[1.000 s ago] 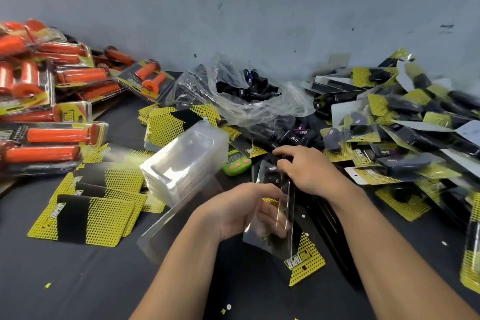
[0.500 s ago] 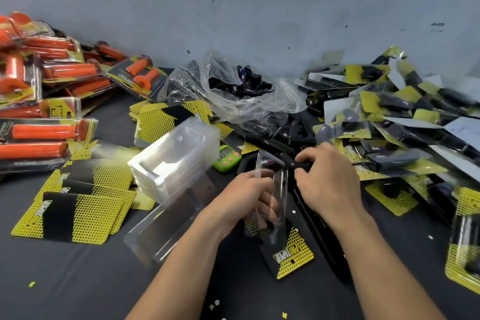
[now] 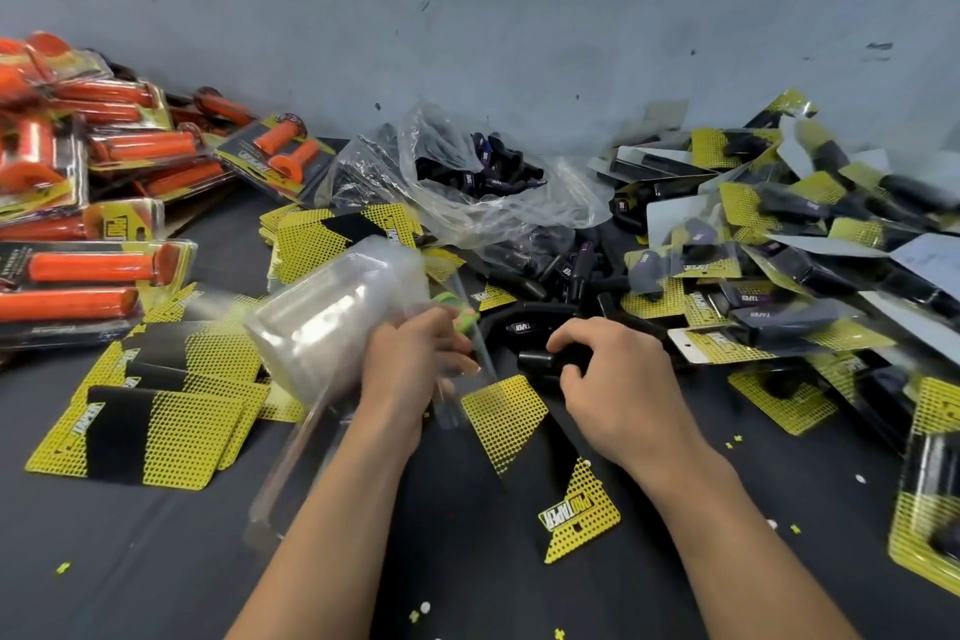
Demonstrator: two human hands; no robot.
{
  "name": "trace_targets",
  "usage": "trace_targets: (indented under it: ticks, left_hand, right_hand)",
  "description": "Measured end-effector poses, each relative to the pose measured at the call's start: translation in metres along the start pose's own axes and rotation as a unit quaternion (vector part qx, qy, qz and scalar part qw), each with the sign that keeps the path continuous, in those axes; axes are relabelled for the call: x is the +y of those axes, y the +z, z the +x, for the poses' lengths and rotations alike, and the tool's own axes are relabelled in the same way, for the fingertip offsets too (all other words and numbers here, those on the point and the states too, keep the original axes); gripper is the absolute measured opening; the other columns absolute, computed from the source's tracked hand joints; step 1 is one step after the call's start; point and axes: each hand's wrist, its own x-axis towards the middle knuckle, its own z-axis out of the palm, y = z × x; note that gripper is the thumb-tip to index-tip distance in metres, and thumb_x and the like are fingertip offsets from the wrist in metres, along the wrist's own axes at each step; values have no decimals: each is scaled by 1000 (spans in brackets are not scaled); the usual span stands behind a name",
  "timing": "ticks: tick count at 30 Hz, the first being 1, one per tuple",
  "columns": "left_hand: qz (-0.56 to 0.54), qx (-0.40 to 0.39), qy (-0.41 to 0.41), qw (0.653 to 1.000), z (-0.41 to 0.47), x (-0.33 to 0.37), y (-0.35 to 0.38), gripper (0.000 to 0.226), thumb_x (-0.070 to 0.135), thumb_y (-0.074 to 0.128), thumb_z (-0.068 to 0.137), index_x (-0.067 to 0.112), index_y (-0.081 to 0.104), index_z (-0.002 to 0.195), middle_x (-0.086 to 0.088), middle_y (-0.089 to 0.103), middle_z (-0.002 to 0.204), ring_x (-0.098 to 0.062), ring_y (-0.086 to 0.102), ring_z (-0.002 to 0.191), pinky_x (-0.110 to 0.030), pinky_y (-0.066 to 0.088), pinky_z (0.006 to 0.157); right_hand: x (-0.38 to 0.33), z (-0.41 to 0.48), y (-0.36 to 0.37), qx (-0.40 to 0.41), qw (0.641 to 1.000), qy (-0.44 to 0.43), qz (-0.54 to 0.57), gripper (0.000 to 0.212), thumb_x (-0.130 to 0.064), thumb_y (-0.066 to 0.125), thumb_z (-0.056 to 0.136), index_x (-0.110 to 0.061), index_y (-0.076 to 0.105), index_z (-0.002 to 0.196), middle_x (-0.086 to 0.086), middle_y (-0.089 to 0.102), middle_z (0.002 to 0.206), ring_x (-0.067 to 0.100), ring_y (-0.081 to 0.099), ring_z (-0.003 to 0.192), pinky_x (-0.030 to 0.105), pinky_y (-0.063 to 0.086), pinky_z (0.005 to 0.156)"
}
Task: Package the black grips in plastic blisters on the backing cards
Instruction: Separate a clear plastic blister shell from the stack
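My left hand [image 3: 410, 369] holds a clear plastic blister [image 3: 467, 379] upright at the centre of the table. My right hand [image 3: 618, 395] curls round a black grip [image 3: 545, 361] just right of the blister. A yellow-and-black backing card [image 3: 524, 437] lies flat on the black table between my forearms. More loose black grips [image 3: 561, 276] lie in a heap behind my hands, and some sit in an open clear plastic bag [image 3: 467, 182].
A stack of empty clear blisters [image 3: 332, 317] stands left of my left hand. Spare backing cards [image 3: 150, 431] lie at the left. Packed orange grips [image 3: 88, 270] pile up at the far left, packed black grips [image 3: 805, 234] at the right. A grey wall stands behind.
My right hand has come off the top of the blister and taken hold of a black grip. The backing card, held behind the blister before, now lies flat on the table.
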Motion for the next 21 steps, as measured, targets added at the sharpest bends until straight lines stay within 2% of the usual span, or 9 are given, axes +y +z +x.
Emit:
trace_targets:
  ticks: [3,5,7,10,13,17,21]
  left_hand:
    - [-15,59,33,998,0,0,-4,22,15,61,82,11,74,99,-13,75,78,-28,71,60,-24,42,37]
    - [-19,81,43,996,-1,0,-5,24,7,59,83,15,74,99,-12,74,75,-26,70,57,-22,43,38]
    - [-6,88,48,995,-2,-2,-3,23,5,58,82,15,74,96,-11,72,72,-26,69,56,-22,43,39]
    - [35,39,11,999,-5,-9,4,13,7,59,91,10,72,96,-9,71,67,-29,68,56,-25,41,36]
    - [82,-16,-29,996,-7,-10,8,15,9,61,91,3,71,101,-11,70,66,-30,67,56,-22,37,36]
    - [144,-154,-65,975,-15,-5,11,36,25,68,80,-4,71,103,-17,72,70,-28,69,55,-20,35,35]
    - [193,-191,-71,960,-17,-4,12,28,20,65,86,-3,75,97,-15,74,73,-27,71,61,-20,38,39]
  right_hand:
    - [-2,-2,1,-24,999,13,-34,26,-13,65,89,-33,72,105,-9,72,104,18,65,91,37,57,86]
    - [-1,-3,1,-36,998,24,-55,24,-17,66,90,-34,71,107,-9,72,102,17,63,87,33,55,82]
    - [-2,-3,0,-39,996,28,-71,24,-20,67,90,-35,71,108,-9,72,101,18,63,92,32,52,84]
    - [-5,-4,-2,-27,997,34,-58,23,-20,67,91,-34,71,109,-9,72,103,22,63,100,36,53,89]
    - [-5,-4,-3,3,998,28,-64,21,-21,68,91,-33,72,107,-9,72,101,22,63,97,37,53,90]
    - [-3,-3,-1,4,992,31,-124,15,-33,61,93,-32,71,104,-7,69,94,17,55,90,36,42,96]
    - [-4,-1,2,-21,986,38,-162,14,-39,56,95,-32,67,101,-8,66,91,16,55,93,35,35,100]
